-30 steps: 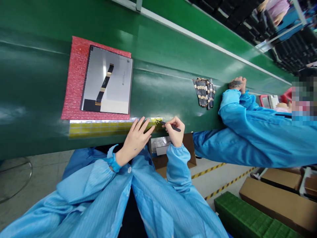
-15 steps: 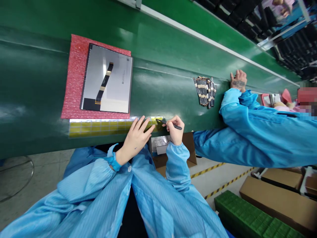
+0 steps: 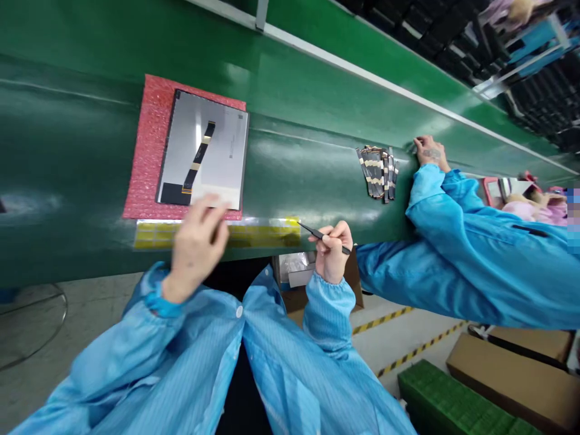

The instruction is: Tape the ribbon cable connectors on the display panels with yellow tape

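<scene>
My right hand (image 3: 331,252) is shut on black tweezers (image 3: 324,235), whose tip sits at the right end of a strip of yellow tape pieces on a clear liner (image 3: 254,233). I cannot tell whether the tip holds a piece. My left hand (image 3: 197,246) is blurred, holds nothing and hovers over the strip's left part, near the lower edge of a silver-backed display panel (image 3: 203,145). A black ribbon cable (image 3: 197,164) lies on the panel, which rests on pink bubble wrap (image 3: 144,181).
A stack of striped flex cables (image 3: 378,173) lies on the green conveyor belt (image 3: 67,181), next to a co-worker's hand (image 3: 430,152) in a blue sleeve. Cardboard boxes (image 3: 512,377) and a green crate (image 3: 446,402) stand on the floor at lower right.
My left hand has moved left, off the right part of the yellow strip and over the panel's lower edge. The tweezers have shifted right along the strip to its end.
</scene>
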Tool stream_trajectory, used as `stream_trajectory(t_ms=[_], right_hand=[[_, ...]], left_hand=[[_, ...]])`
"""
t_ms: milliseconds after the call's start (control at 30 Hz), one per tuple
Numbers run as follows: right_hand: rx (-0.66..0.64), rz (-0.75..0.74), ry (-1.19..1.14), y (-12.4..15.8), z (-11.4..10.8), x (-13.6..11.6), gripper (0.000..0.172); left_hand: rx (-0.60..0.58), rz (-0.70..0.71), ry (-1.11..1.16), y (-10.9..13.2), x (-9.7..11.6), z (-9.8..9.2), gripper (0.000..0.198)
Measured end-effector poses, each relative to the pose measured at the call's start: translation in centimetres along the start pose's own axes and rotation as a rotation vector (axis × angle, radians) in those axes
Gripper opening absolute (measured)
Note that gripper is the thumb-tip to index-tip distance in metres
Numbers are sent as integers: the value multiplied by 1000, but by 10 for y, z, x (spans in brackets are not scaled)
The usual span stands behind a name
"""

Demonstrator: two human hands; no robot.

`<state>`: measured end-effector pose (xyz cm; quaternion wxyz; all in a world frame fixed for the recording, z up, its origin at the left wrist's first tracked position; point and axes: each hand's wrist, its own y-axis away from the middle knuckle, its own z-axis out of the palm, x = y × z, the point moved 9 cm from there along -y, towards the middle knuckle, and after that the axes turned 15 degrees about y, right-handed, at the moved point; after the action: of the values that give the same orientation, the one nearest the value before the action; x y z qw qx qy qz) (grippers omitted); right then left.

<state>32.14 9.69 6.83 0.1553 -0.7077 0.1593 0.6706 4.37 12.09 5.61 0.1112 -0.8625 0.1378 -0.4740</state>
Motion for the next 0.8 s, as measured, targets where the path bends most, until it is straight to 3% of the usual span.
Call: stream_trajectory(t_ms=[67,133,233,367,600,800], right_hand=[[9,-8,-28,0,4,-3,21],[8,-14,-26,-1,10,-3,21],[-11,-23,8,-3,28,-2,20],[-70,-13,65,-7,67,7,21],[-202,36,95,-15,138,36,21],[-251,72,134,-13,160,53,19]], left_hand=[[86,-121,-126,-3,-28,-34,54],[79,-185,-198,-2,-48,-47,65],[22,-161,-231,7,-54,-38,65],[20,-99,-256,21,-43,-19,59],[22,-62,-318,21,-34,-18,49],[22,-76,-328,18,-32,-17,48]])
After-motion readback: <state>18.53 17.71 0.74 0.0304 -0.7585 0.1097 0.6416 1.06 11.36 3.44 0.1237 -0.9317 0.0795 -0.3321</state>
